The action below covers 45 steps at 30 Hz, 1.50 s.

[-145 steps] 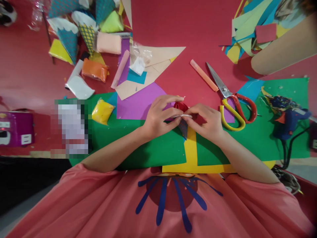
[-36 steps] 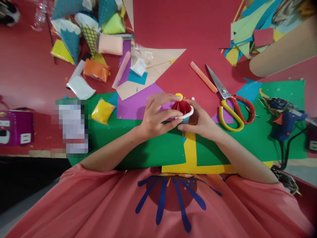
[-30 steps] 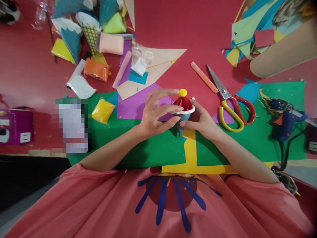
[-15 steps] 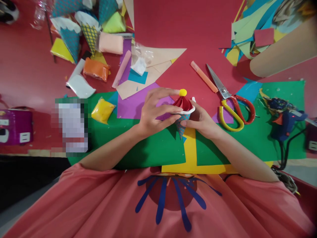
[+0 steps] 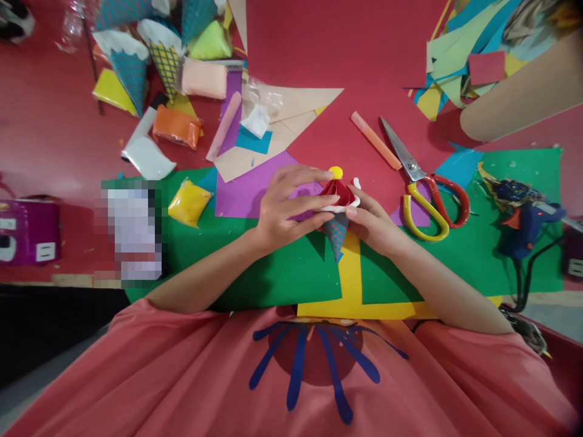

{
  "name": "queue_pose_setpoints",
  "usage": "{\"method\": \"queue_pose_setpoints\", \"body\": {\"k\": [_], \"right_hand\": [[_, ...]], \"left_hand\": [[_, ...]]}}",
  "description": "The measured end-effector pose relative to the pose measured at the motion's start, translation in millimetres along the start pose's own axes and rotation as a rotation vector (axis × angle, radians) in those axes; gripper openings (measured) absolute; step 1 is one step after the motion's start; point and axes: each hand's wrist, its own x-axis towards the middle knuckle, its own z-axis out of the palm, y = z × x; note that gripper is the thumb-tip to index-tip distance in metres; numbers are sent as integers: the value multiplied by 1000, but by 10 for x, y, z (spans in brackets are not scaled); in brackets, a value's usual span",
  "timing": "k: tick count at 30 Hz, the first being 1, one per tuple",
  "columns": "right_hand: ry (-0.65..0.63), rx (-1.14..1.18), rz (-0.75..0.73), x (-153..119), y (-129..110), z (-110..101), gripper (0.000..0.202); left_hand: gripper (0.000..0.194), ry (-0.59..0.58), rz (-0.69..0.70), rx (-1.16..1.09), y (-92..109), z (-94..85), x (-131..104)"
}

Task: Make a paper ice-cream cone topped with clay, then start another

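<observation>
A small blue paper cone with a red crossed pattern points downward between both hands. Folded red paper fills its mouth, topped by a yellow ball. Along the rim runs a white clay strip, whose loose end sticks up at the right. My left hand holds the cone's left side, fingers against the rim and the red paper. On the right, my right hand grips the cone, its thumb pressed on the white strip and its other fingers partly hidden behind.
Large scissors and an orange stick lie right of the hands. Farther right are a blue glue gun and a cardboard tube. Clay packets, such as a yellow one, and finished cones lie left.
My right thumb has moved up from the cone's side onto the white strip. More of the blue cone shows, and the yellow ball sits slightly lower.
</observation>
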Motion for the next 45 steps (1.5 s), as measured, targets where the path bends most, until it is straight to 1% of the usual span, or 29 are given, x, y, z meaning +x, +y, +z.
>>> {"method": "queue_pose_setpoints", "body": {"k": [3, 6, 9, 12, 14, 17, 19, 22, 26, 28, 30, 34, 37, 40, 45], "right_hand": [[7, 9, 13, 0, -12, 13, 46], [-12, 33, 24, -3, -15, 26, 45], [-28, 40, 18, -5, -10, 32, 42], [1, -32, -19, -3, 2, 25, 43], [15, -101, -31, -3, 10, 15, 46], [-18, -118, -50, -7, 15, 2, 49], [-39, -95, -63, -11, 13, 0, 45], [-28, -88, -75, -13, 8, 15, 39], [42, -140, -97, -12, 13, 43, 44], [76, -179, -104, -17, 20, 45, 48], [78, -198, -110, -23, 24, 39, 54], [39, -162, -109, -29, 23, 23, 62], [52, -155, -99, -28, 20, 22, 63], [67, -184, -120, -29, 21, 30, 62], [51, -206, -171, -41, 9, 58, 57]], "left_hand": [[15, 12, 57, 46, -21, 1, -12], [15, 16, 90, 76, -28, 6, -29], [19, -5, 67, 58, -17, 7, -44], [21, -23, 40, 47, -4, 14, -61], [22, -13, 30, 52, -3, 25, -73], [17, 12, 37, 44, -11, 39, -81], [15, 17, 35, 24, -13, 37, -76], [13, 16, 35, 14, 2, 24, -59], [16, -49, -11, -7, 29, 25, -57], [13, -70, -25, -26, 31, 34, -69], [10, -64, -22, -41, 29, 37, -79], [10, -87, -82, -71, 48, 2, -63], [11, -114, -107, -102, 84, -32, -33], [14, -127, -135, -109, 110, -40, -24], [13, -92, -169, -123, 105, -7, -57]]}}
